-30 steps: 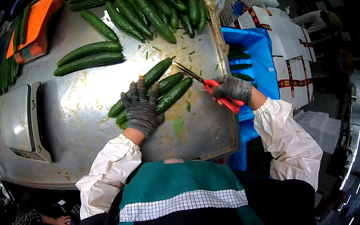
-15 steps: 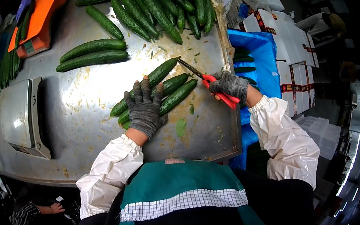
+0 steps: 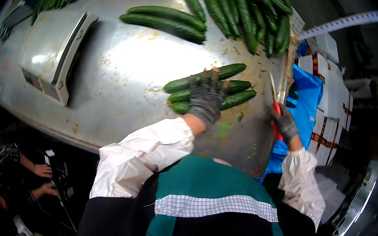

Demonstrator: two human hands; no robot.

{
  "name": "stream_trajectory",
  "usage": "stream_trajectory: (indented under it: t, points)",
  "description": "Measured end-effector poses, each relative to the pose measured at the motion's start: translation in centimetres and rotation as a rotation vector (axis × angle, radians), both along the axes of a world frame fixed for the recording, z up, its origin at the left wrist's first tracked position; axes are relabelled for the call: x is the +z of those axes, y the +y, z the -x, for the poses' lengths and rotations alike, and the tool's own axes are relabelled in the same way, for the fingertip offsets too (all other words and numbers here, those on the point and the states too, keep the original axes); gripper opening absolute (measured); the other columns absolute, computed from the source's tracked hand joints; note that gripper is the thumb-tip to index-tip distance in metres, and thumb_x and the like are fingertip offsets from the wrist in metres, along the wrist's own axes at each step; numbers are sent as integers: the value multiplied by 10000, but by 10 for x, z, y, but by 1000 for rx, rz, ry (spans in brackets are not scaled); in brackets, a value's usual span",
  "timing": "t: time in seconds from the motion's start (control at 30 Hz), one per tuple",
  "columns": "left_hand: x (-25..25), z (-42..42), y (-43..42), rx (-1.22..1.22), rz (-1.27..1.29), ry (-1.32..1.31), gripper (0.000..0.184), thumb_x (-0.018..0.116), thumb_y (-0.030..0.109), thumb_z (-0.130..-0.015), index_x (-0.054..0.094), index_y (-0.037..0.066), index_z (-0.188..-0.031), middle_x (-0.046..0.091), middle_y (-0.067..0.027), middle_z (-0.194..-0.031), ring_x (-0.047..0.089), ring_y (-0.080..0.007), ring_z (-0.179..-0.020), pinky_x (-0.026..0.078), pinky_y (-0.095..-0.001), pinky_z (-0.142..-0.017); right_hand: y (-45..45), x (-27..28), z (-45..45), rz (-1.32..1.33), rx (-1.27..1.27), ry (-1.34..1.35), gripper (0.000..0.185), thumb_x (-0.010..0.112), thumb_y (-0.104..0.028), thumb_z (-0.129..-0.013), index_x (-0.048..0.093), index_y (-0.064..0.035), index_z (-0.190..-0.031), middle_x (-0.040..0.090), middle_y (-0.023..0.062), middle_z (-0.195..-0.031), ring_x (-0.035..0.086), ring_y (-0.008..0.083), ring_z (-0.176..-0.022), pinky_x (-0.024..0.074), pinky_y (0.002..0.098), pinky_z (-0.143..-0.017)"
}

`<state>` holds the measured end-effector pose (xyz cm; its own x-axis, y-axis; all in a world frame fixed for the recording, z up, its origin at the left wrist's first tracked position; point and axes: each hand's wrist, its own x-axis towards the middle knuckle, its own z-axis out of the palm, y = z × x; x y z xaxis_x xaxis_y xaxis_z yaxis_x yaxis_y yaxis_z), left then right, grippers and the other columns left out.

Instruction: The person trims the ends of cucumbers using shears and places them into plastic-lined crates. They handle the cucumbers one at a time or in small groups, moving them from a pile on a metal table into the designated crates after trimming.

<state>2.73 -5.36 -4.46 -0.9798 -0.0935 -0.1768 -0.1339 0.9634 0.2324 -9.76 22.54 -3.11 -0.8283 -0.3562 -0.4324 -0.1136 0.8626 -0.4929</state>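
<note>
Three cucumbers [image 3: 240,98] lie side by side on the metal table [image 3: 117,98]. My left hand [image 3: 206,98], in a grey fingerless glove, rests across them with its fingers spread. At the table's right edge my right hand [image 3: 285,121], gloved too, is closed around the red handles of the scissors [image 3: 275,108]; their blades point away from me and touch no cucumber. Just below the three cucumbers is a green leaf [image 3: 223,129].
A scale [image 3: 48,50] stands at the left. Two cucumbers [image 3: 162,25] lie beyond my left hand, and a cucumber pile [image 3: 251,8] is at the back right. A blue-lined container [image 3: 310,95] and white boxes [image 3: 332,125] are on the right. Another person's hands [image 3: 42,171] show at lower left.
The view has turned, shifting the table contents. The scissors have drawn away from the cucumber tips toward the table's right edge. The three cucumbers lie closer together under my left hand.
</note>
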Motion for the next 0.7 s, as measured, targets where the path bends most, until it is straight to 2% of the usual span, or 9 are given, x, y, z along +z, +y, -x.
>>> stream_trajectory:
  t: [0.03, 0.23, 0.3, 0.37, 0.4, 0.47, 0.6, 0.67, 0.7]
  points:
    - [-10, 0, 8, 41, 0, 50, 730, 545, 236, -726, 226, 169, -1379, 66, -206, -1435, 37, -421, -1314, 21, -652, -959, 2, -2, -14, -44, -27, 87, 510, 631, -301, -742, 493, -49, -1165, 578, 204, -1009, 556, 352, -922, 444, 393, -788]
    - [-23, -16, 14, 23, 87, 255, 732, 557, 271, -730, 229, 128, -1368, 66, -186, -1442, 15, -427, -1314, 16, -654, -959, -35, 6, -73, -415, -9, 361, 614, 667, -333, -705, 459, -21, -1191, 516, 231, -1089, 524, 370, -956, 433, 400, -828]
    - [-8, -37, -2, -23, -241, 408, 765, 598, 287, -700, 242, 117, -1354, 124, -188, -1425, 27, -414, -1316, 22, -632, -983, -41, 5, -78, -368, 159, 683, 637, 679, -328, -688, 451, -15, -1194, 477, 241, -1122, 488, 386, -995, 410, 419, -863]
    - [-11, -56, -21, 50, -88, 677, 475, 638, 197, -659, 478, 93, -1094, 427, -138, -1098, 378, -335, -1090, 293, -472, -927, -62, 15, -81, -256, 128, 694, 605, 674, -284, -689, 455, -19, -1187, 471, 230, -1138, 466, 392, -1027, 385, 426, -891]
    - [3, -69, -48, -35, -131, 757, 339, 638, 134, -643, 513, 99, -957, 453, -109, -952, 447, -282, -926, 380, -407, -805, -72, 17, -82, -128, 256, 704, 590, 665, -253, -685, 455, -24, -1187, 462, 223, -1157, 459, 387, -1041, 381, 430, -895]
    - [-10, -89, -75, -17, -174, 646, 313, 637, 75, -640, 512, 105, -925, 489, -121, -892, 500, -281, -811, 438, -388, -692, -97, 21, -87, 39, 471, 705, 566, 644, -183, -671, 459, -38, -1186, 448, 196, -1193, 444, 369, -1076, 360, 442, -913]
    - [-19, -113, -98, 57, -295, 561, 400, 666, 149, -679, 524, 98, -1050, 507, -140, -994, 540, -303, -802, 465, -391, -673, -150, 10, -94, 83, 677, 725, 606, 622, -142, -628, 454, -100, -1209, 408, 138, -1254, 375, 329, -1169, 257, 522, -971]
    - [-10, -108, -96, 418, -441, 155, 394, 649, 209, -741, 540, 68, -1092, 556, -151, -983, 572, -293, -779, 474, -376, -702, -169, 9, -93, 20, 762, 681, 667, 629, -181, -600, 431, -160, -1237, 360, 113, -1295, 306, 318, -1221, 165, 584, -987]
    - [-13, -104, -96, 423, -441, 157, 394, 649, 209, -741, 540, 68, -1092, 556, -151, -983, 572, -293, -779, 474, -376, -702, -175, 7, -90, 21, 768, 682, 667, 629, -181, -600, 431, -160, -1237, 360, 113, -1295, 306, 318, -1221, 165, 584, -987]
